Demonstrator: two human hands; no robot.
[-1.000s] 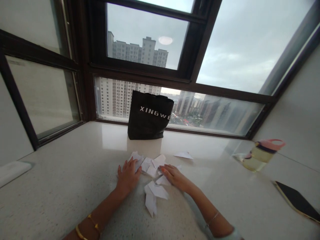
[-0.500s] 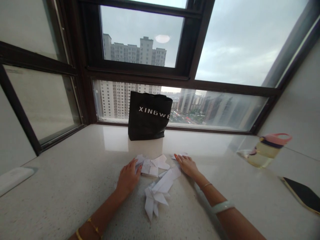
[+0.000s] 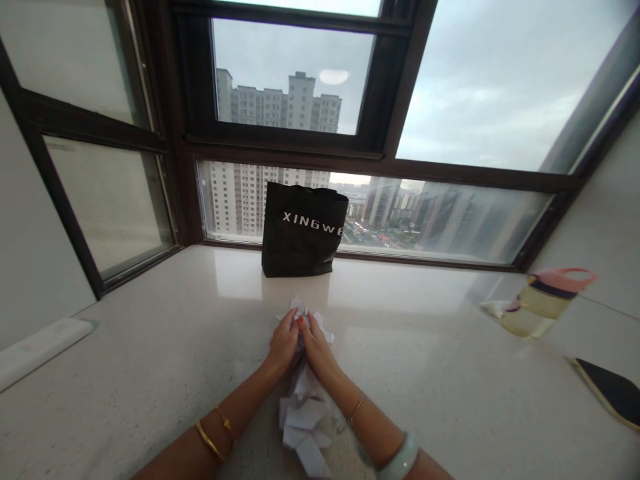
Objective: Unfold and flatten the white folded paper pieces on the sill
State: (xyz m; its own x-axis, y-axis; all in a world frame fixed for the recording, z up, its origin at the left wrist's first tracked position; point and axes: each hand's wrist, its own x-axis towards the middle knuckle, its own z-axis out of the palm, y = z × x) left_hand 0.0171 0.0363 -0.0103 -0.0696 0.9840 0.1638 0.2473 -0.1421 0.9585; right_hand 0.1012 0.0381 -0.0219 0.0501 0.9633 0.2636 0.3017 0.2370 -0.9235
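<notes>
My left hand and my right hand are drawn together at the middle of the pale speckled counter, fingers closed around a bunch of white paper pieces. Paper edges poke out beyond the fingertips and past the right hand. Between my forearms lies a loose heap of more folded white paper pieces, running from the hands toward me. The palms hide most of the gripped bunch.
A black bag with white lettering stands by the window, beyond my hands. To the right are a bottle with a pink lid and a dark phone-like slab. A white elongated object lies at the left.
Both hands have come inward from the two sides of the spread paper and now meet, gathering pieces between them. The nearer paper heap appears lower in the view.
</notes>
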